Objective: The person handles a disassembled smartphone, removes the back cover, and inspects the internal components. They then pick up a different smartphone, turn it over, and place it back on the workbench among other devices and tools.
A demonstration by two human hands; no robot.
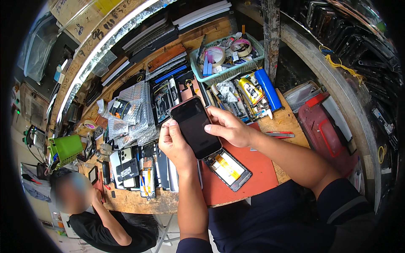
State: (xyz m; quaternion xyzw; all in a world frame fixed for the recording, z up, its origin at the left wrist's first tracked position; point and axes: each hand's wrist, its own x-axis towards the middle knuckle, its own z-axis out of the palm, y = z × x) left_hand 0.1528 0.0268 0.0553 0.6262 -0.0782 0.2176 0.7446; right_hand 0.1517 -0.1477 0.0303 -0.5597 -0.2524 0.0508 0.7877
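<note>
- Phone (195,126): dark screen facing up, held above the workbench (287,120) in both hands, tilted w/ top end away from the person.
- Left hand (174,143): grips phone's left edge; fingers curled against the side, thumb on the front edge. Pinching the phone.
- Right hand (230,126): holds the right edge; thumb laid flat on the screen near the edge, fingers wrapped behind. Clamped on the phone.
- Red mat (253,177): lies on the bench under the hands.
- Opened phone body (228,168): rests on the red mat just below the held phone, insides showing, yellow strip across it.
- Green basket (225,57): far side of bench, holds tape rolls & small parts.
- Blue tube (267,89): lies right of basket, beside a yellow glue tube (250,90).
- Row of phones & parts (139,166): left of the mat, laid side by side.
- Bubble-wrap bags (135,114): stacked behind that row.
- Another person (105,227): seated lower left in a black shirt, apart from the hands.
</note>
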